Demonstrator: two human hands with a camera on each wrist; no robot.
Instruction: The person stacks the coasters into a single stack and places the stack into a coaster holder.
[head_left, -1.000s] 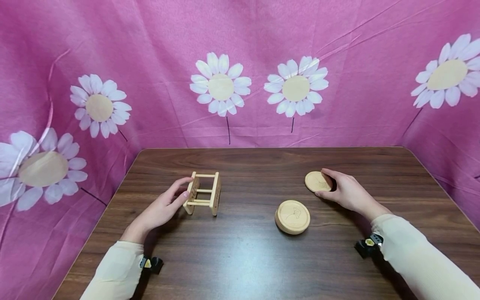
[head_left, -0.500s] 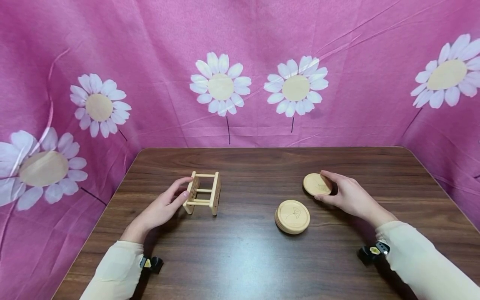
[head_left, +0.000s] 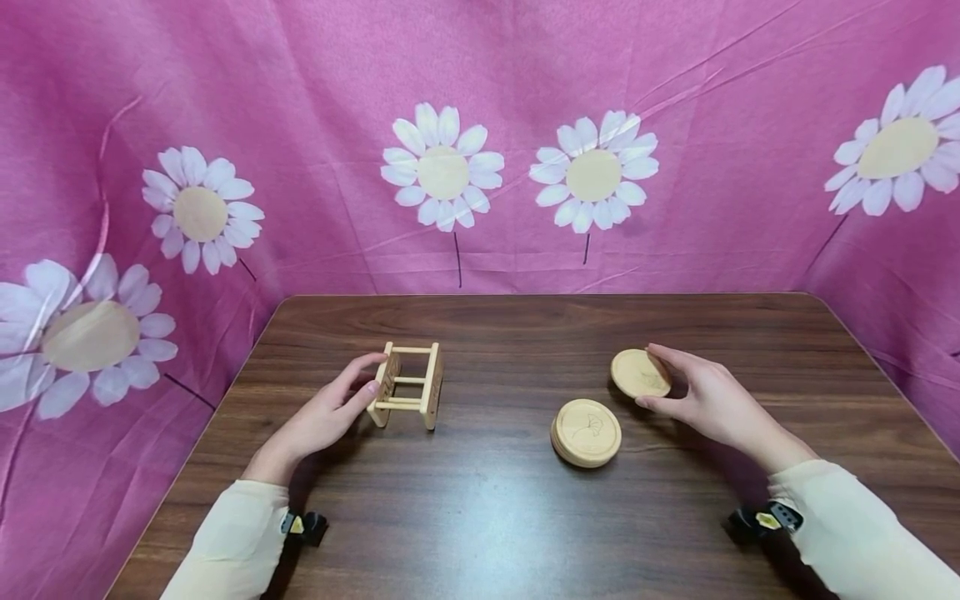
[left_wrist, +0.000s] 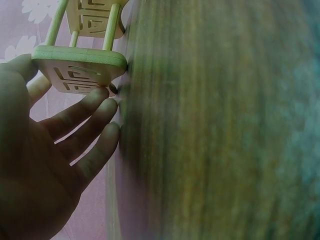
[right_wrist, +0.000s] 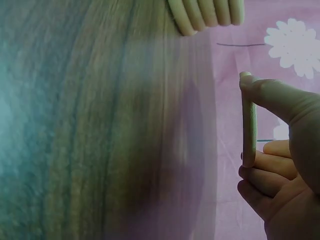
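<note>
Head cam: L sleeve (head_left: 228, 533) cut by btm edge, lower left; R sleeve (head_left: 855, 525) runs off lower right. Held disc (head_left: 636, 373), mid-right, partly hidden behind R hand (head_left: 712, 404); its marking's too faint to read. Table (head_left: 480, 533) cut by btm edge. L wrist cam: wooden rack (left_wrist: 80, 72) cropped at top, L hand (left_wrist: 42, 155) at left & btm, tabletop grain blurred, esp. far right. R wrist cam: disc stack (right_wrist: 207, 12) cropped at top, R hand cut at right, disc's face hidden edge-on.
</note>
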